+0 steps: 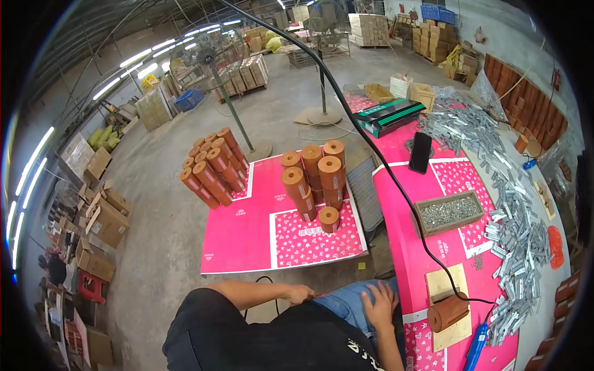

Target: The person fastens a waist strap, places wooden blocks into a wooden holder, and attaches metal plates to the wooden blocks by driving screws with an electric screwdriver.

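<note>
L hand [300,294] — by jeans [339,303], fingers curled, contents can't tell. R hand [378,306] — empty, spread on jeans. Brown hollow-core roll [448,312] ×1: on wooden bd [456,279], near blue corded tool [476,350]. Step: apparent pause; handling roll calls for R hand off jeans.

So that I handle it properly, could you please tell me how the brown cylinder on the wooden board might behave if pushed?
The brown cylinder would probably roll, lying on its rounded side on the wooden board. It is likely stiff, since its outline shows no sag. The hole in its end may make it lighter than a solid one.
</note>
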Demonstrator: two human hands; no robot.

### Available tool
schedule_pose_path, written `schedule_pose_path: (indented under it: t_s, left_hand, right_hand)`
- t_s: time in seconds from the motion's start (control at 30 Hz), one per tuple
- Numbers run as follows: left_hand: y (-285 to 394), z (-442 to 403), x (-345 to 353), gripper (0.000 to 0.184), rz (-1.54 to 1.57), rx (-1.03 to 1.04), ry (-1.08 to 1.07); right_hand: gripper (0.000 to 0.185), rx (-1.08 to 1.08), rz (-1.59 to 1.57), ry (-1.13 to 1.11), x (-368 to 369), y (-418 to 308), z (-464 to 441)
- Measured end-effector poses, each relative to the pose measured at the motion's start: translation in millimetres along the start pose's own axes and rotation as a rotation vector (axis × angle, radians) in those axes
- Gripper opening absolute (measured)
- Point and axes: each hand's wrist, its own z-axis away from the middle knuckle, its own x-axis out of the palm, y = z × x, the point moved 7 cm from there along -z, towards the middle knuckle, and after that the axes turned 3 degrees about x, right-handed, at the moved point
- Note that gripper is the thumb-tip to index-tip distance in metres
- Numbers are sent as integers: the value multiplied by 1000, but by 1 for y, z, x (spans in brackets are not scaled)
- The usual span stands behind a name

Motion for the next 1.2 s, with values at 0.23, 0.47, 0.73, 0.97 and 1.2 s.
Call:
schedule_pose_path:
  t_s: [0.23,0.47,0.73,0.97,1.2]
  left_hand:
    - [-123,8,72,35,122,-139,-483]
    - [-110,4,62,44,210,-117,-571]
    - [-136,-1,50,32,-34,129,-632]
    - [-131,40,26,31,47,-54,-540]
    - [-64,25,3,31,-158,25,-363]
  right_hand:
    - [34,55,-24,33,7,8,-6]
    - [32,51,24,31,13,7,-25]
    - [28,155,-379,-216,-29,-25,-36]
    - [19,140,-194,-334,-1,4,7]
    - [19,21,-220,-581,21,-31,-1]
